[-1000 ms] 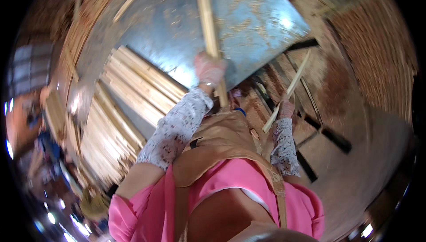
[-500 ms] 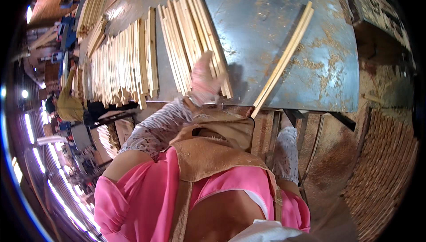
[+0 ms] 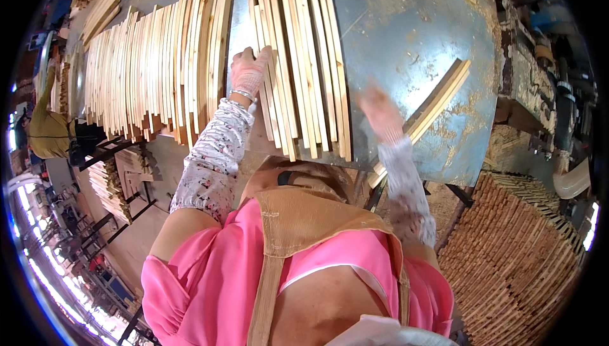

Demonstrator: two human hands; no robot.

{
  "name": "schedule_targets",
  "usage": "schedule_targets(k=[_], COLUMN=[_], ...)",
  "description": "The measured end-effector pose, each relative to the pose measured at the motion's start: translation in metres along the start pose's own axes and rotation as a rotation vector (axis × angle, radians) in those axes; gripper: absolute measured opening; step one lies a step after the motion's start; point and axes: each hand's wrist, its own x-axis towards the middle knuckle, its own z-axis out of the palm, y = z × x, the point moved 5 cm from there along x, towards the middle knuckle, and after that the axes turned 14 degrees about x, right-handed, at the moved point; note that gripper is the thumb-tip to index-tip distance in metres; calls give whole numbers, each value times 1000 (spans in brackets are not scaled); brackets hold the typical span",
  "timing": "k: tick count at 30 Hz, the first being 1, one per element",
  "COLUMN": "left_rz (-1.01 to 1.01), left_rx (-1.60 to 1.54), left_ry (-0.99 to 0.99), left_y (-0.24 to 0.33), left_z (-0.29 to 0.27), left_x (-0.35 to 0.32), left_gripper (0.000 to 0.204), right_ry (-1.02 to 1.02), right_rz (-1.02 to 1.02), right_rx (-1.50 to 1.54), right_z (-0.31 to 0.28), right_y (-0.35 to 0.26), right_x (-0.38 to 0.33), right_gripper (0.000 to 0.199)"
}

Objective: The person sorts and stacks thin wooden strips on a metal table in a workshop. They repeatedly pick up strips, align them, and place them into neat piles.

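— Where is the left hand?

— In a pale glove, laid flat with fingers spread on the row of thin wooden slats lying side by side on the grey metal table. It rests on the left side of that row, near the table's left edge.

— And the slats themselves?

— They run from the far edge toward the near edge, their near ends reaching just past it. A second, larger batch of slats lies left of the table on a dark rack.

— The right hand?

— Gloved too, blurred – I cannot tell whether it is spread or pinching. It sits over the table just beside a pair of longer strips lying slantwise toward the near right corner.

— Anything else nearby?

— Stacked slats below the table's right side, sawdust beside them.
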Motion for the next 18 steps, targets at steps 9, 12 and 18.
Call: schedule_targets(k=[9, 12, 18], left_rz=[6, -43, 563], left_rx=[-716, -1072, -1094], left_ry=[-134, -367, -132], left_y=[-6, -4, 68], left_z=[60, 50, -87], left_x=[31, 16, 33], left_gripper=[84, 82, 84], right_ry=[8, -24, 219], right_rz=[-376, -368, -739], right_rx=[207, 466, 323], right_z=[103, 110, 41], right_y=[-85, -74, -148], right_x=[68, 49, -4], right_gripper=[98, 96, 79])
